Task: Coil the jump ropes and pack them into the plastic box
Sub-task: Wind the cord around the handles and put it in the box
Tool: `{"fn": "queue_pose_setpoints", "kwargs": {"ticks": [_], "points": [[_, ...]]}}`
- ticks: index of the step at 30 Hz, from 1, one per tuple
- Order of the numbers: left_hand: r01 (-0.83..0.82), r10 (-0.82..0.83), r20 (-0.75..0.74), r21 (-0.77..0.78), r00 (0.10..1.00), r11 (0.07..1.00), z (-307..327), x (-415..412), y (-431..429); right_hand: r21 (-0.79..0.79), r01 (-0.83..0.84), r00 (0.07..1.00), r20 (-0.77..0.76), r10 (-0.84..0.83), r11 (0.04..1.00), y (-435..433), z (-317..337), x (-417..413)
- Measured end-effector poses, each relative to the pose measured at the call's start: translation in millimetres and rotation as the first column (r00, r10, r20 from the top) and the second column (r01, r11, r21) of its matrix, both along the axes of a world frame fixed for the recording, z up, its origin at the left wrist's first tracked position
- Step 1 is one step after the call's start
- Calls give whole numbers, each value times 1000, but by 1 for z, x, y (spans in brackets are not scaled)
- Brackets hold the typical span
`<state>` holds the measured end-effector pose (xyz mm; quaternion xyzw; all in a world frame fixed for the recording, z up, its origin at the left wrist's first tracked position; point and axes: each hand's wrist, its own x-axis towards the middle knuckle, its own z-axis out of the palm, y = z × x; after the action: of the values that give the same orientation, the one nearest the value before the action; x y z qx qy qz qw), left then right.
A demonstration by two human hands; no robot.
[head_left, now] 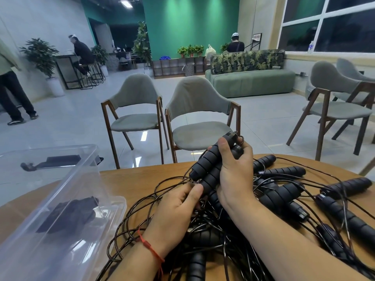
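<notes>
Wooden table in a tiled lounge, grey chairs beyond it. Your right hand grips two rope handles; your left hand pinches cord just below them. Jump ropes lie tangled on the table, plastic box at left.

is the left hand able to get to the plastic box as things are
Probably yes: the plastic box lies open right beside the left hand, nothing but loose cord between them. That hand is pinching a cord, though, so it would need to let go first.
</notes>
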<state>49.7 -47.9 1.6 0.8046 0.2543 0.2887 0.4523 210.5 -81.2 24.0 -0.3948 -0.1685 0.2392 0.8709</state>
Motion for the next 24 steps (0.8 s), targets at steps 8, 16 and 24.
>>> {"fn": "queue_pose_setpoints", "kwargs": {"ticks": [8,16,24], "points": [[-54,58,-37,102,998,993,-5,1,2,-34,21,997,70,-19,999,-1,2,-3],[38,-1,176,-204,984,978,6,0,-2,-131,-181,963,179,202,975,-3,-2,-14],[43,8,202,-244,979,969,2,1,3,-14,-239,969,57,239,971,-3,7,-8]]}}
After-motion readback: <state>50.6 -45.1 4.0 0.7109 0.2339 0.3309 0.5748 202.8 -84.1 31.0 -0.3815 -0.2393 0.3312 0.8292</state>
